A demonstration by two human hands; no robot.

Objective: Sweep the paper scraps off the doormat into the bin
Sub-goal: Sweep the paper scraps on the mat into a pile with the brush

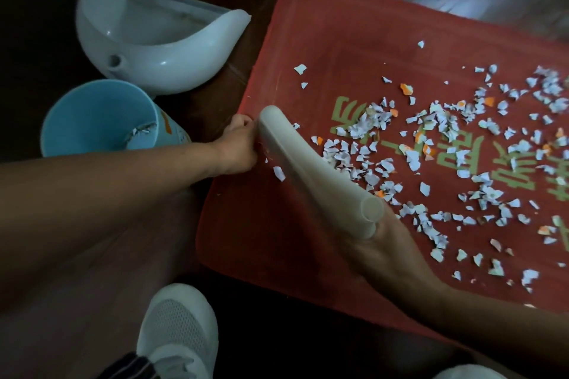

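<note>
**Two hands at the mat's left edge, scraps spread wide**

Many torn white and orange paper scraps (455,144) lie scattered over the red rectangular doormat (332,40) with green characters. They are thickest across its middle and right. The left strip is mostly bare, bar a few strays.

A few scraps sit inside the light blue round plastic bin (92,114), which stands on the dark floor (40,9) just off the mat's left edge. Beyond the bin lies a white curved plastic dustpan (160,49), near the mat's far-left corner.

Near side: the right hand (391,252) grips the near end of a long pale cream tube-shaped tool (311,169), which is motion-blurred. Its fingers are largely hidden beneath the tool. The tool slants across the mat's left part, with the scrap pile just beside it on the right.

Far end of tool: the left hand (238,144) sits at the mat's left edge, fingers curled tight, touching the tool's tip. Cannot tell whether they pinch the mat edge or the tool.

White mesh shoe (178,329) on the floor at the bottom.
</note>
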